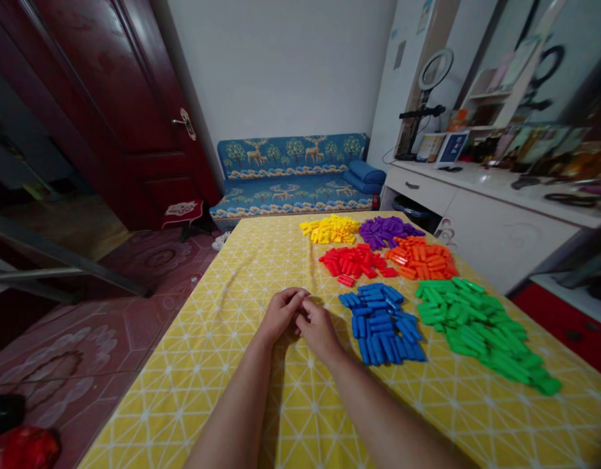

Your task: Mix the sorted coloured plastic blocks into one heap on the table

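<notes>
My left hand (283, 314) and my right hand (316, 327) meet over the yellow patterned tablecloth (207, 365), their curled fingers touching. Both are closed; whether anything is tucked between the fingers is hidden. Just right of my right hand lies a pile of small blue plastic pieces (381, 326), short and tube-like, partly in rows. Beyond it are similar heaps: red pieces (352, 262), orange pieces (422, 258), yellow pieces (331, 229) and purple pieces (387, 230). The large heap of green pieces (479, 326) spreads along the table's right side.
Behind the table stands a blue sofa (295, 185) with a deer pattern. A white dresser (500, 215) with a ring light (436, 69) is at the right. On the left are a dark red door (119, 85) and a small red stool (183, 210).
</notes>
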`<state>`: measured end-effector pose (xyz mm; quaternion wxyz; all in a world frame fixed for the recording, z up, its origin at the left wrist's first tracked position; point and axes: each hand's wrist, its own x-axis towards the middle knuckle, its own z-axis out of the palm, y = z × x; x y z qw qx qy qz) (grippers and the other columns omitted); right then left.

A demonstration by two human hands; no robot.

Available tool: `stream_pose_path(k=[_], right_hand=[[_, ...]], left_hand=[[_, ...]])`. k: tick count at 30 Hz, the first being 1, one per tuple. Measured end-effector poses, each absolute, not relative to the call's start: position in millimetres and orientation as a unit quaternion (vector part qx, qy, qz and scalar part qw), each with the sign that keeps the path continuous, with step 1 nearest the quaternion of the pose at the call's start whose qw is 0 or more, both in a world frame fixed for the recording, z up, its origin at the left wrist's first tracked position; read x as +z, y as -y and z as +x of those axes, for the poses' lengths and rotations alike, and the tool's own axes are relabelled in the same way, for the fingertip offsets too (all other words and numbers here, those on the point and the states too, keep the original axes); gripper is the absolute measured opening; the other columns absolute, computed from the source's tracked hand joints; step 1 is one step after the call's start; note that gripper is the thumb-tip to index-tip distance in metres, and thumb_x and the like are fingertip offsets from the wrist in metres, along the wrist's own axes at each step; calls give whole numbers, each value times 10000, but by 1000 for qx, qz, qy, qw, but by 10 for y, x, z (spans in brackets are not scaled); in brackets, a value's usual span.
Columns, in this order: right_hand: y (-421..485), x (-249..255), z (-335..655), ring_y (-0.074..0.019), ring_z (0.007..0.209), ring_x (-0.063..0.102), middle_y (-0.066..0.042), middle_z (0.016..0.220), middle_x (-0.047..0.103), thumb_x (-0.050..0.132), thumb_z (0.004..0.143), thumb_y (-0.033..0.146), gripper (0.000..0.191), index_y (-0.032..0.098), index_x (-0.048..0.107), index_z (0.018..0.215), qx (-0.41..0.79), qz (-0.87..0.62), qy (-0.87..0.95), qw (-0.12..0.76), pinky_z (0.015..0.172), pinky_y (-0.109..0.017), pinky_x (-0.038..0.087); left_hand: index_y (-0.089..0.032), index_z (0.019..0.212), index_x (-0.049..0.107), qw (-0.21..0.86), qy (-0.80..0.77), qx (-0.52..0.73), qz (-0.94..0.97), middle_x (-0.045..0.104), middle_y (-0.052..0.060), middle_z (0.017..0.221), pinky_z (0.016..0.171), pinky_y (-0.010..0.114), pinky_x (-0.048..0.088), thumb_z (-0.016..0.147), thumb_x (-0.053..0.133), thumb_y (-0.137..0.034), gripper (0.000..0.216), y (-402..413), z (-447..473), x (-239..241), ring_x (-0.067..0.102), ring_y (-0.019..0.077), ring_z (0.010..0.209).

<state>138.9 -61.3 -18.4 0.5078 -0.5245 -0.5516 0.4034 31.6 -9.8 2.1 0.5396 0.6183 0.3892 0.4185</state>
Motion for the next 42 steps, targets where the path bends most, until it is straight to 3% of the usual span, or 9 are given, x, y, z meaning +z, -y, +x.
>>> stream_pose_path(k=[42], right_hand=[[637, -105, 1385, -119, 521, 604, 24, 652, 619, 491, 782, 147, 198, 192, 628, 917, 402, -525, 547, 514, 485, -203, 458]], left_hand=[[-160, 873, 768, 559, -388, 433, 591, 719, 64, 781, 650, 233, 495, 784, 721, -448, 305, 108, 333, 23, 642, 162, 700]])
